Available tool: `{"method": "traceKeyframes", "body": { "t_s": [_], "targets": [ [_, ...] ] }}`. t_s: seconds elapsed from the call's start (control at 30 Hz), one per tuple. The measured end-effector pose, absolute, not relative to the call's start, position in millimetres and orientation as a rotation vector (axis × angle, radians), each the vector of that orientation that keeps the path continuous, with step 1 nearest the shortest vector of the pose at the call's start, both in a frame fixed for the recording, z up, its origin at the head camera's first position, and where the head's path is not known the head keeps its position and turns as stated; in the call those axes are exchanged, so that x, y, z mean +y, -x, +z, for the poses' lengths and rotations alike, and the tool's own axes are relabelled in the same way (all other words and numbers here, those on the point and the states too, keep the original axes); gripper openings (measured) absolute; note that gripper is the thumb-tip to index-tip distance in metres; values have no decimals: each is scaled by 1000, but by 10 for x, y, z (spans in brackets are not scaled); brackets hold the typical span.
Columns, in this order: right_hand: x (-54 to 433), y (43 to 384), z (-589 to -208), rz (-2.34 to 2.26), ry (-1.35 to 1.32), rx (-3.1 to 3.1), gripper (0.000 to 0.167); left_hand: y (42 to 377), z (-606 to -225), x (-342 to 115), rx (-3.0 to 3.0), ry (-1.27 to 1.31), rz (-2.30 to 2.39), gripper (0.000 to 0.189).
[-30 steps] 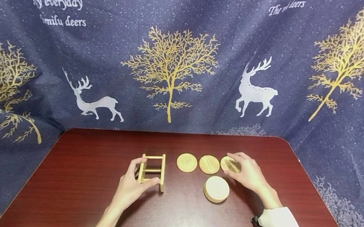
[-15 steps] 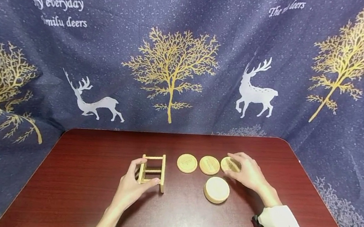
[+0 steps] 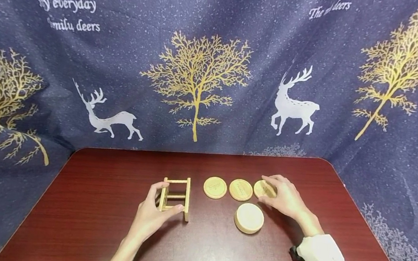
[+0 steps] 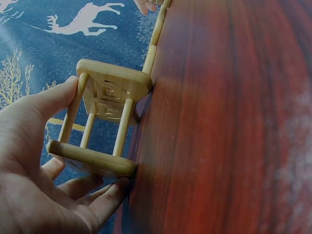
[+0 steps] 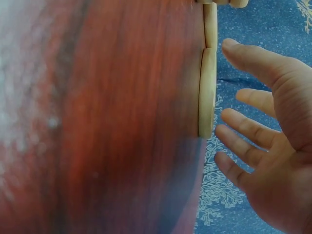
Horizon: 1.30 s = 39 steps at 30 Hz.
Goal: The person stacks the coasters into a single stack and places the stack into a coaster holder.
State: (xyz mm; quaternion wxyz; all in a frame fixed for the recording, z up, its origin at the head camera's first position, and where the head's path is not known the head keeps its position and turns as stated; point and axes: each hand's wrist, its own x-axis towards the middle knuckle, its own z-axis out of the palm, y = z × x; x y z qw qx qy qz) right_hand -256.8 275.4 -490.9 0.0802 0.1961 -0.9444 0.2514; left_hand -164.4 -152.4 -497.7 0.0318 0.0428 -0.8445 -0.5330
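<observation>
My left hand (image 3: 151, 211) grips a small wooden rack (image 3: 186, 201), with two slatted-looking sides joined by round dowels. In the left wrist view, the thumb lies along a dowel and the fingers press the outside of the near plate (image 4: 92, 160), while cutouts show in the far plate (image 4: 114, 80). My right hand (image 3: 287, 199) hovers over the rightmost round wooden coaster (image 3: 266, 189), partly covering it. From the right wrist, the fingers look spread and loosely bent, apart from that coaster's edge (image 5: 207, 92).
Two more coasters, a left one (image 3: 214, 188) and a middle one (image 3: 240, 190), lie in the same row. A stack of coasters (image 3: 249, 217) stands just in front. Behind the red-brown table (image 3: 101, 213) hangs a blue cloth (image 3: 248, 20) printed with deer and trees.
</observation>
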Motion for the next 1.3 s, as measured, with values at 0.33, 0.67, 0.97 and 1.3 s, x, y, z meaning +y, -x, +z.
{"method": "traceKeyframes", "body": {
  "t_s": [0.33,0.67,0.97,1.3],
  "targets": [
    [2756,2576,-4911,739,-599,-2831,74,1638,-4964,-1519,-2604,-136,-1641,80],
    [2756,2604,-4910,730,-586,-2866,76,1636,-4962,-1517,-2601,-130,-1639,81],
    [2752,2608,-4919,715,-576,-2883,76,1637,-4974,-1516,-2605,-135,-1635,81],
    [2765,2640,-4944,677,-593,-2897,76,1640,-4955,-1512,-2591,-133,-1636,81]
  ]
}}
